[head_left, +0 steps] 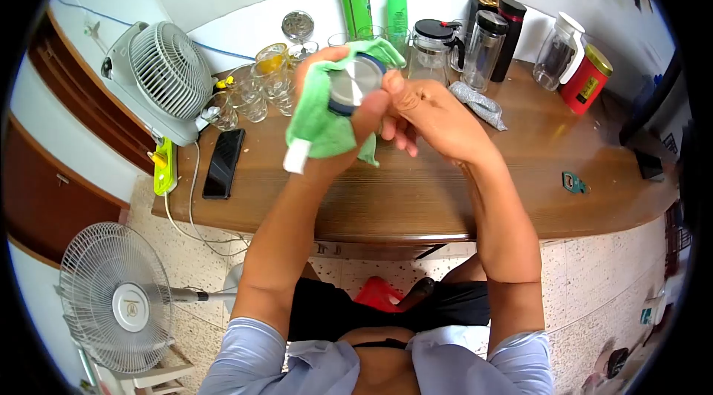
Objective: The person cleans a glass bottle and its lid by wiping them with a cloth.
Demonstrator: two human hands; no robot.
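Your left hand (364, 120) grasped a round metal piece (356, 82) through a green cloth (318, 116), raised above the table (408, 198); your right hand (438, 113) curled close by the rim, though whether its fingers gripped anything I cannot tell; beyond stood a clear teapot (427, 62), black-lidded; glasses (252, 98) clustered left, one showing amber, contents or tint unclear; rightward, a red tin (584, 90), lidded, hid its contents beside a jug (548, 64).
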